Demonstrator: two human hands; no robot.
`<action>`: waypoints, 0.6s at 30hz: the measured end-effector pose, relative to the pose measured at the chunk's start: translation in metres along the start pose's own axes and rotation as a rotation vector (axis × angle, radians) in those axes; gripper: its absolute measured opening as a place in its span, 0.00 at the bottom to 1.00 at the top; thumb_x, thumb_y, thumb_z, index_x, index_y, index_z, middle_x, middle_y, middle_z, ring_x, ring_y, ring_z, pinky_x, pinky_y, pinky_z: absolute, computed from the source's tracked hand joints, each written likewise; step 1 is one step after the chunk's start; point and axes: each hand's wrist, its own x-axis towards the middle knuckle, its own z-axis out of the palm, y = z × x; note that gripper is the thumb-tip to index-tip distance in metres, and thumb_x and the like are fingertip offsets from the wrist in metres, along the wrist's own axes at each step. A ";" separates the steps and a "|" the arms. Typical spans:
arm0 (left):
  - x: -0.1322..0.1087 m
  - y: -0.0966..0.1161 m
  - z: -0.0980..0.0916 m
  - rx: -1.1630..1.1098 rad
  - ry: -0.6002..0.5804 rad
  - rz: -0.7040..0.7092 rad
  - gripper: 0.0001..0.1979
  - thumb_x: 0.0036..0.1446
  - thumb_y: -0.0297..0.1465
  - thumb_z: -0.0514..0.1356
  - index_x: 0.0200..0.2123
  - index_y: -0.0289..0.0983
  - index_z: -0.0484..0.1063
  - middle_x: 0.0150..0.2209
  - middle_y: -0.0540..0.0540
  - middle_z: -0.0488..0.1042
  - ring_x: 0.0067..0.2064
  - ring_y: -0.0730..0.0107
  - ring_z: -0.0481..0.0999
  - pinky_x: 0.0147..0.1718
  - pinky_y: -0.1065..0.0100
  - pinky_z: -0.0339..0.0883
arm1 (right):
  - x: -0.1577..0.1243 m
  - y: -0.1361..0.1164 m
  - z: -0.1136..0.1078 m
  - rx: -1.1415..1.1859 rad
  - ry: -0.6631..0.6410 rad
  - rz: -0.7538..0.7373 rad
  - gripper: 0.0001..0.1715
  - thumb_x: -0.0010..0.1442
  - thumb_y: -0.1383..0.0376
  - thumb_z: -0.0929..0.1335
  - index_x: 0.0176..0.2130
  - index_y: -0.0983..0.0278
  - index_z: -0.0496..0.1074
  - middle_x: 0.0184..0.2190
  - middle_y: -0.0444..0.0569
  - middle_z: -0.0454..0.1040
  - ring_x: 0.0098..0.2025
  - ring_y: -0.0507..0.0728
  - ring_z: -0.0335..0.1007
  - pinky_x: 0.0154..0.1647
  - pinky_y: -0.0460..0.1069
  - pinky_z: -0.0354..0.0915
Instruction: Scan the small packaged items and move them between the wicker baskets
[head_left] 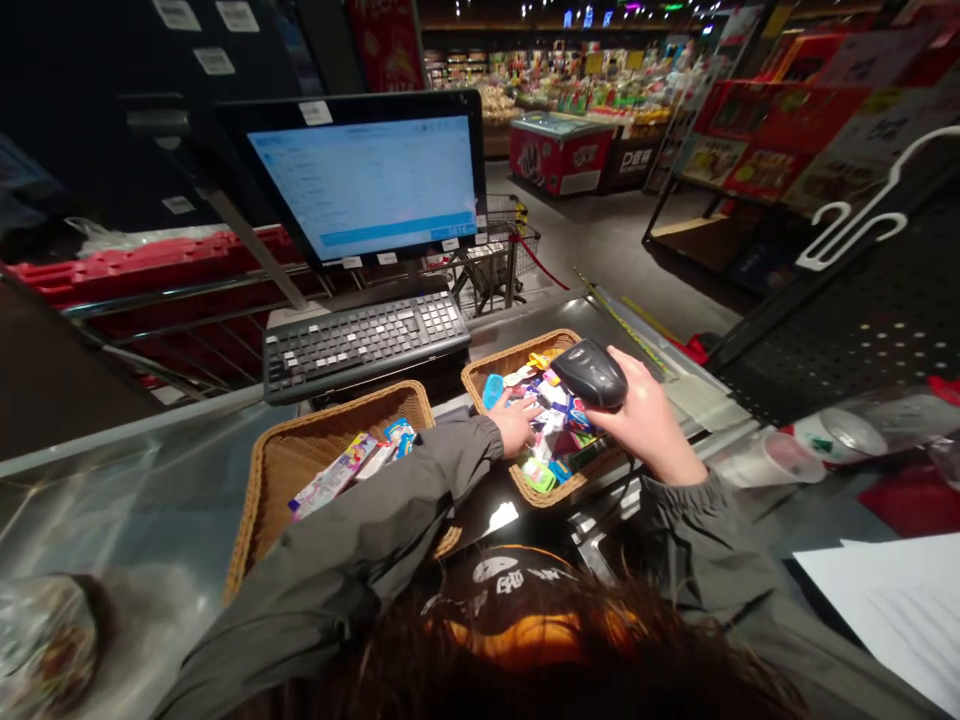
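Observation:
My right hand (649, 415) is wrapped round a black barcode scanner (591, 374), held over the right wicker basket (486, 366). Inside that basket lies a jumble of small colourful packets (553, 418), with a blue round item (493, 390) at the left and a green packet (538, 475) at the near end. My left hand (514, 424) reaches in among the packets with its fingers stretched out and apart. It touches them, and nothing is visibly gripped. In the left wicker basket (289, 460) are several slim boxes and packets (349, 468), partly covered by my left sleeve.
A keyboard (367, 340) and a lit monitor (375, 185) stand behind the baskets on the metal counter (161, 470). A bagged item (45, 640) sits at the near left. Plastic cups (776, 460) and printed paper (892, 600) lie at the right.

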 end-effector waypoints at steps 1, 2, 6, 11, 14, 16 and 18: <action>0.008 0.001 0.004 -0.001 -0.029 0.008 0.12 0.55 0.35 0.64 0.44 0.43 0.79 0.67 0.46 0.62 0.70 0.46 0.52 0.66 0.37 0.36 | 0.000 0.002 -0.001 0.006 -0.003 0.006 0.38 0.51 0.56 0.72 0.58 0.64 0.66 0.57 0.62 0.71 0.65 0.72 0.60 0.65 0.70 0.55; 0.015 0.002 0.007 0.001 -0.054 0.014 0.14 0.52 0.36 0.66 0.44 0.41 0.79 0.67 0.45 0.62 0.70 0.45 0.52 0.67 0.38 0.36 | 0.000 0.005 -0.002 0.009 -0.006 0.012 0.39 0.50 0.56 0.73 0.59 0.64 0.66 0.57 0.62 0.70 0.65 0.72 0.60 0.66 0.70 0.55; 0.031 0.007 0.015 -0.017 -0.122 0.017 0.16 0.45 0.35 0.71 0.40 0.39 0.80 0.65 0.40 0.65 0.69 0.41 0.53 0.66 0.35 0.36 | 0.000 0.016 -0.004 0.010 -0.009 0.030 0.39 0.50 0.57 0.73 0.58 0.66 0.66 0.58 0.64 0.70 0.65 0.73 0.59 0.66 0.71 0.54; 0.032 0.008 0.019 -0.043 -0.127 -0.046 0.12 0.43 0.30 0.70 0.35 0.42 0.80 0.58 0.42 0.72 0.66 0.42 0.59 0.64 0.31 0.40 | 0.003 0.027 -0.006 0.021 -0.015 0.037 0.41 0.49 0.57 0.73 0.59 0.66 0.65 0.58 0.64 0.69 0.65 0.73 0.60 0.66 0.71 0.55; 0.027 0.005 0.019 -0.058 -0.125 -0.060 0.15 0.36 0.31 0.73 0.33 0.44 0.80 0.55 0.45 0.74 0.64 0.39 0.61 0.62 0.29 0.40 | 0.005 0.030 -0.005 0.031 -0.012 0.033 0.41 0.49 0.57 0.73 0.59 0.66 0.65 0.58 0.63 0.70 0.65 0.73 0.60 0.65 0.71 0.55; 0.023 0.002 0.017 -0.078 -0.112 -0.039 0.18 0.34 0.32 0.74 0.34 0.46 0.81 0.56 0.47 0.73 0.64 0.39 0.60 0.62 0.29 0.40 | 0.007 0.032 -0.004 0.039 -0.009 0.028 0.41 0.49 0.57 0.73 0.59 0.65 0.65 0.58 0.62 0.70 0.65 0.72 0.60 0.65 0.71 0.56; 0.019 0.001 0.014 -0.089 -0.081 -0.015 0.18 0.34 0.33 0.74 0.34 0.46 0.81 0.57 0.47 0.72 0.65 0.40 0.59 0.63 0.31 0.40 | 0.008 0.032 -0.003 0.042 -0.007 0.025 0.41 0.48 0.58 0.73 0.59 0.64 0.65 0.58 0.61 0.70 0.65 0.72 0.61 0.66 0.70 0.56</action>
